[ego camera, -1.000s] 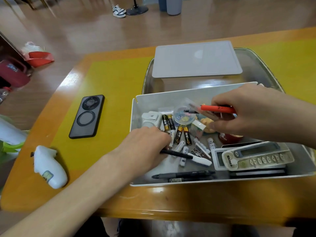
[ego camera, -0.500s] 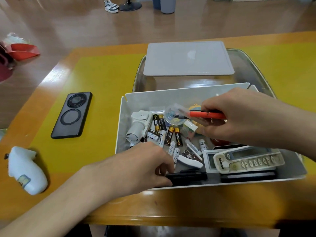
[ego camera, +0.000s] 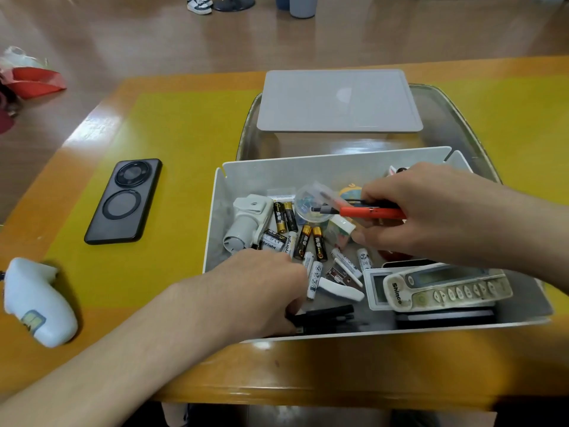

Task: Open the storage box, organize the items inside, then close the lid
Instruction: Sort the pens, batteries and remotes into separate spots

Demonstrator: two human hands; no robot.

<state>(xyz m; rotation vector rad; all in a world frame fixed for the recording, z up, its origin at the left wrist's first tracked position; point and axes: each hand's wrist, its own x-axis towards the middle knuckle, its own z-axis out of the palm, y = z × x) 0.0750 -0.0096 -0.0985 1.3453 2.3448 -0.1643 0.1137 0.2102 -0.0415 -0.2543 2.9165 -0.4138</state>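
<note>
Left hand (ego camera: 261,291) closing on black pens (ego camera: 323,315) | pens lie along storage box (ego camera: 215,217) near wall | right hand (ego camera: 431,217) grips red pen (ego camera: 372,212)

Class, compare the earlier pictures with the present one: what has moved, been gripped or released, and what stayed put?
The left hand slid toward the box's near wall, onto the black pens, leaving the white-capped pen behind. The right hand still holds the red pen. Remote, batteries, lid and phone unchanged.

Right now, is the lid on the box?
No, the grey lid lies on the tray behind the open white box, away from both hands.
</note>
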